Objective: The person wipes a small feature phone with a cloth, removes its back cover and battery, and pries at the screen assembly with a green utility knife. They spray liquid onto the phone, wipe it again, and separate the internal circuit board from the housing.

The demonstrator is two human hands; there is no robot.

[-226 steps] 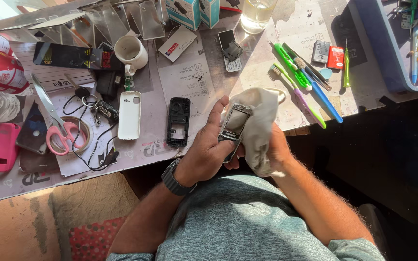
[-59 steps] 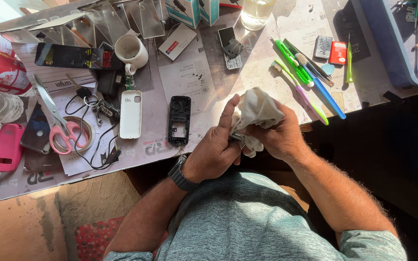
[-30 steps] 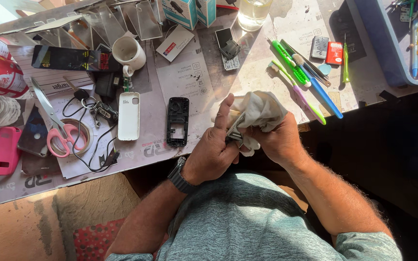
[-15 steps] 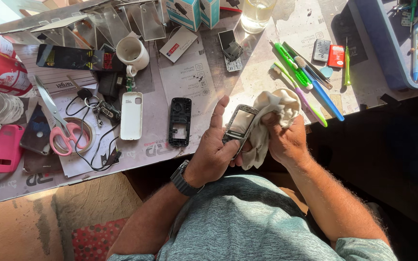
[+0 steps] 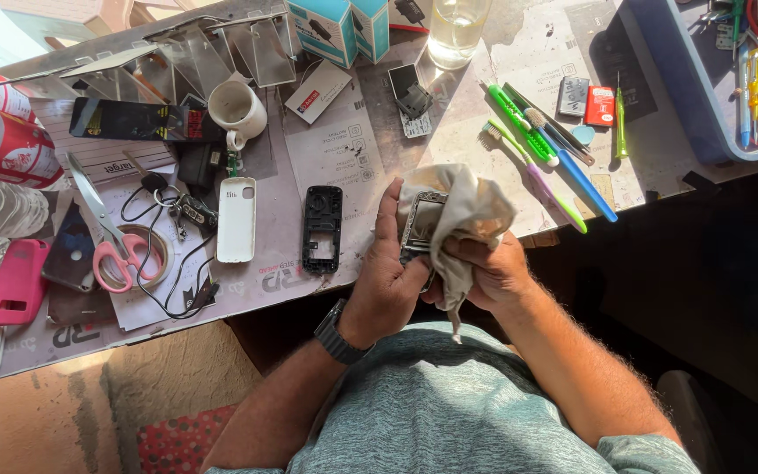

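1. The work table (image 5: 502, 53) is stretching across the top of the view, cluttered with parts and tools, with the person sitting at its near edge.
2. The blue tray (image 5: 660, 79) is sitting at the table's far right corner, holding small tools.
3. The left hand (image 5: 388, 281) is gripping the phone body from its left side, the thumb reaching up along the phone's edge; a dark watch is showing on the wrist.
4. The right hand (image 5: 489, 272) is clenching the cloth, with the fingers pressing it against the phone's right side.
5. The pale cloth (image 5: 471, 211) is draping over the top and right of the phone, and a corner is hanging down between the two hands.
6. The phone body (image 5: 420, 224) is being held upright between the hands, just over the table's near edge, with its screen opening facing the camera.
7. The black phone frame (image 5: 321, 228) is lying flat on the table just left of the left hand, with the white back cover (image 5: 237, 219) beside it.
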